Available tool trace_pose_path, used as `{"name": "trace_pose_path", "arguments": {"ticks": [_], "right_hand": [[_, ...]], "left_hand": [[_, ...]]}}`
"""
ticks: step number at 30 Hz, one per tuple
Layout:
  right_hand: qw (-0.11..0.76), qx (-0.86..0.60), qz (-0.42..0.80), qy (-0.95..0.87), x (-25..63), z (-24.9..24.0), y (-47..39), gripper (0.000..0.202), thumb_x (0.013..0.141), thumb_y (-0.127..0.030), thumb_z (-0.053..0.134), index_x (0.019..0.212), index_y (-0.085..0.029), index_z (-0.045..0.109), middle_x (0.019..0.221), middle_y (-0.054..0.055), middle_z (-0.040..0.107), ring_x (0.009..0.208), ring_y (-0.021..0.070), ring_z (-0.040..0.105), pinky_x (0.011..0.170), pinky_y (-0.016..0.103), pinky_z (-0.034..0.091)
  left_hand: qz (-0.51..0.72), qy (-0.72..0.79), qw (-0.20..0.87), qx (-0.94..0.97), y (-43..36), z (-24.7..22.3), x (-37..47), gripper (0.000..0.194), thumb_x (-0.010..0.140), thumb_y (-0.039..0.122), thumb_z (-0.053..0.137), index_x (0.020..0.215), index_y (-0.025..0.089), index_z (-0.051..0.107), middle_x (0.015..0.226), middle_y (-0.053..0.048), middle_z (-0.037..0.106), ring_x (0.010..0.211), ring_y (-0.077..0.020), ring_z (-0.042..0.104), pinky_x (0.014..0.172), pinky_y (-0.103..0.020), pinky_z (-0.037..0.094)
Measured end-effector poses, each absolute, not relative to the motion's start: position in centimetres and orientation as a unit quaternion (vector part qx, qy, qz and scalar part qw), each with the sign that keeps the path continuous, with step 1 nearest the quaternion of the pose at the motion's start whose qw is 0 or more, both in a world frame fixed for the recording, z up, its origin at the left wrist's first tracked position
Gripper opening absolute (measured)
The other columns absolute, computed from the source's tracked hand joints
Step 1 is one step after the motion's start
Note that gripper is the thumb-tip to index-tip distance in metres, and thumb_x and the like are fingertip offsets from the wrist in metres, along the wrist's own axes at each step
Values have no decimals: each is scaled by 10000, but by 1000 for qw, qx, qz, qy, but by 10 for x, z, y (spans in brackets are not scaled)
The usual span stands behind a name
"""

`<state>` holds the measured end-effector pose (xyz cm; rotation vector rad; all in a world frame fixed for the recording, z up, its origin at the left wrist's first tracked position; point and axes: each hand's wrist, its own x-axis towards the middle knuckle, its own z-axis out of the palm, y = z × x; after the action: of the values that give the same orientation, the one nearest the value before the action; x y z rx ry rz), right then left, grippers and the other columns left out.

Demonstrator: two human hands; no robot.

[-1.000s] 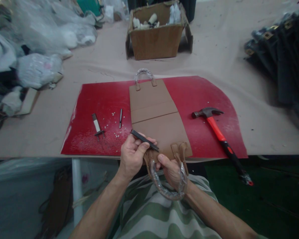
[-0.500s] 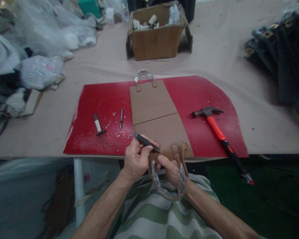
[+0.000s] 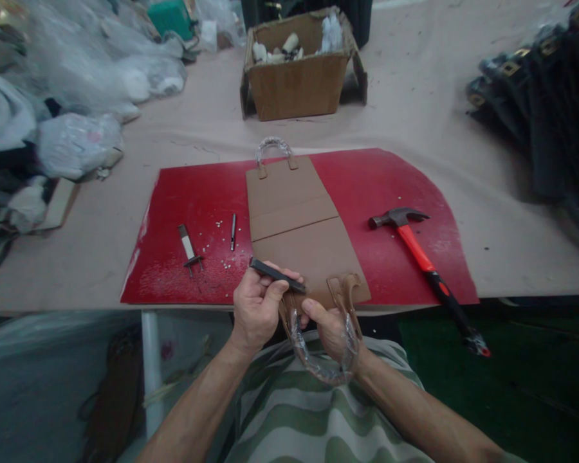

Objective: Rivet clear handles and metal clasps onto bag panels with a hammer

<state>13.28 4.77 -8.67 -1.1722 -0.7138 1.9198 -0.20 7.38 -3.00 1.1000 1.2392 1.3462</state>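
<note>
A tan leather bag panel (image 3: 299,247) lies lengthwise on a red board (image 3: 395,173), its near edge at the table's front. My left hand (image 3: 258,302) is closed round a short dark bar-shaped tool (image 3: 276,274), which slants over the panel's near left corner beside a handle tab. My right hand (image 3: 330,325) pinches the panel's near edge, thumb on top and fingers underneath. Around that hand loops the near handle (image 3: 321,370), wrapped in clear plastic. A second wrapped handle (image 3: 273,143) stands out from the far edge.
A claw hammer (image 3: 417,251) rests right of the panel, its grip overhanging the table edge. On the left lie a pronged tool (image 3: 189,247), a thin metal punch (image 3: 233,233) and small bits. Behind are a cardboard box (image 3: 296,87), plastic bags (image 3: 82,141) and dark stacked pieces (image 3: 535,109).
The view has shifted slightly, so everything sits a little further left. Both hands keep their grips; the dark tool stays nearly in place over the panel's corner.
</note>
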Motion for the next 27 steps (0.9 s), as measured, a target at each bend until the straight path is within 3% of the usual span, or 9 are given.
{"name": "trace_pose_path", "arguments": {"ticks": [16, 27], "right_hand": [[392, -480, 734, -278, 130, -91, 46, 459, 727, -613, 680, 547, -193, 643, 614, 31, 635, 644, 188, 589, 751, 369, 464], [370, -489, 715, -336, 135, -89, 46, 460, 797, -598, 613, 569, -199, 633, 629, 31, 648, 648, 183, 603, 742, 343, 472]], "left_hand": [[534, 517, 489, 456, 76, -30, 4, 183, 879, 289, 634, 970, 165, 536, 937, -87, 733, 863, -204, 721, 798, -331, 590], [520, 520, 462, 496, 72, -32, 5, 133, 910, 249, 584, 1003, 175, 524, 945, -74, 718, 873, -188, 710, 803, -314, 587]]}}
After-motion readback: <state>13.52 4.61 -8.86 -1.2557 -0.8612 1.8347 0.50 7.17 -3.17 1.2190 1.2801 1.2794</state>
